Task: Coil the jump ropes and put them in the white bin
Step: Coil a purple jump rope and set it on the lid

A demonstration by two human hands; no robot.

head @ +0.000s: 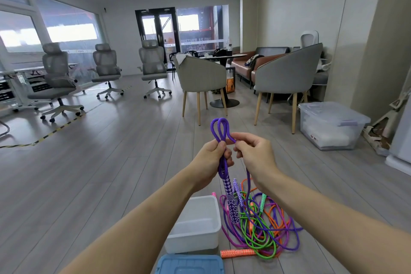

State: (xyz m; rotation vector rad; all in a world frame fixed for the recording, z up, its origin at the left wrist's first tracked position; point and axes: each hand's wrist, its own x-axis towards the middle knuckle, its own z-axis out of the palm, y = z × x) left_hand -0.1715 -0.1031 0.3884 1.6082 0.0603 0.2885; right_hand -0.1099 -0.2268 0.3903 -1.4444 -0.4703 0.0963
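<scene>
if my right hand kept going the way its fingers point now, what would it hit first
Its fingertips point left, so the right hand would likely first meet the left hand, which grips the looped purple braided jump rope. Depth is hard to judge.

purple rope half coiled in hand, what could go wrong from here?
1. The purple rope trails from the right hand down into the tangled pile; pulling more in may drag the green and orange ropes along.
2. The left hand holds only two loops; they could slip while adding more.
</scene>
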